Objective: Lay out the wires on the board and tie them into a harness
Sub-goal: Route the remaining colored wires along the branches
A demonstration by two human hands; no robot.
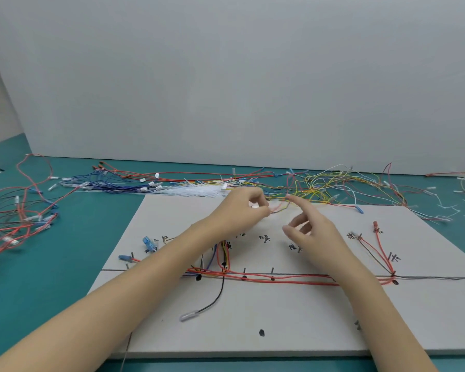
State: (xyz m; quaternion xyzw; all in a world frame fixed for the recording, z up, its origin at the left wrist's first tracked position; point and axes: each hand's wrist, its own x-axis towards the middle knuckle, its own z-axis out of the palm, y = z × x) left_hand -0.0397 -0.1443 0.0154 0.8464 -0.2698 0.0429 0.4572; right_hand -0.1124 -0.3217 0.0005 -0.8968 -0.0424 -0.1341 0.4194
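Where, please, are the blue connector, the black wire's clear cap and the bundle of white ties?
blue connector [148, 242], head view, on its body.
clear cap [188, 316], head view, at mid-length.
white ties [196, 190], head view, in the bundle's middle.

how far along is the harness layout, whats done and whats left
Done: red wires run along the board line, and a black wire is laid. In hand: the left hand pinches a thin wire near the far edge; the right hand is open. Left: loose wire piles, no ties visible.
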